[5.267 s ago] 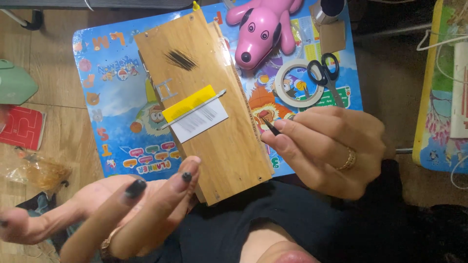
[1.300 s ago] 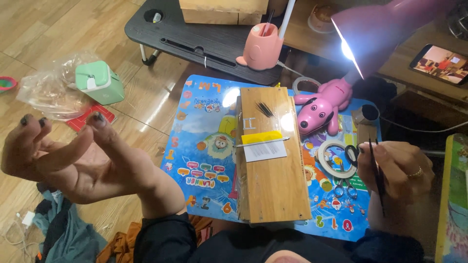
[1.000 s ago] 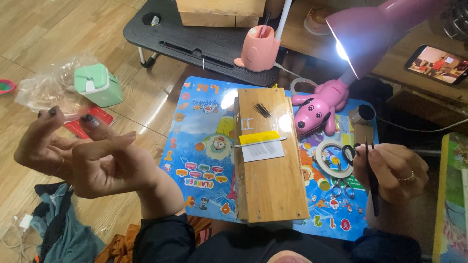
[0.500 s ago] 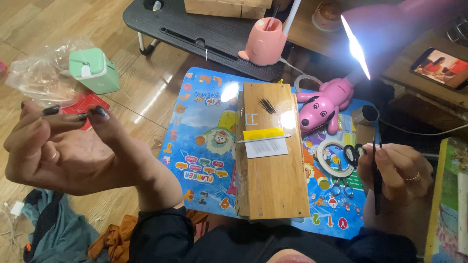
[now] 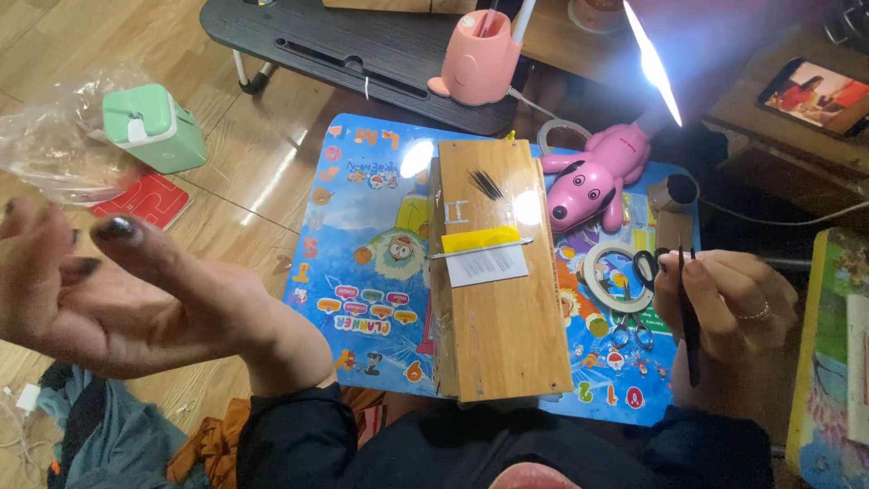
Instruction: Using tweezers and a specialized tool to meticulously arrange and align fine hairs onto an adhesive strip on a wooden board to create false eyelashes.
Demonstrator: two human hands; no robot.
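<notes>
- Since half a second ago the left hand [image 5: 109, 290] has uncurled: the pinched fingers have spread, and it now hangs open and empty over the wooden floor, well left of the table.
- Beyond it on the floor sit a crumpled clear plastic bag [image 5: 54, 145], a mint-green box-shaped container [image 5: 154, 127] and a flat red packet [image 5: 149, 199].
- The low table with a bright blue cartoon-printed top [image 5: 362, 263] carries a long bare wooden block [image 5: 498, 290], with a yellow and white paper slip [image 5: 484, 258] across it and a small tuft of black fibres [image 5: 489, 184] near its far end.
- Right of the block lie a pink plastic dog toy [image 5: 588, 181], a white tape roll [image 5: 615, 276] and black-handled scissors [image 5: 644, 267].
- The right hand [image 5: 729, 312] is closed around thin black tweezers [image 5: 690, 317], held upright, just beside the scissors.
</notes>
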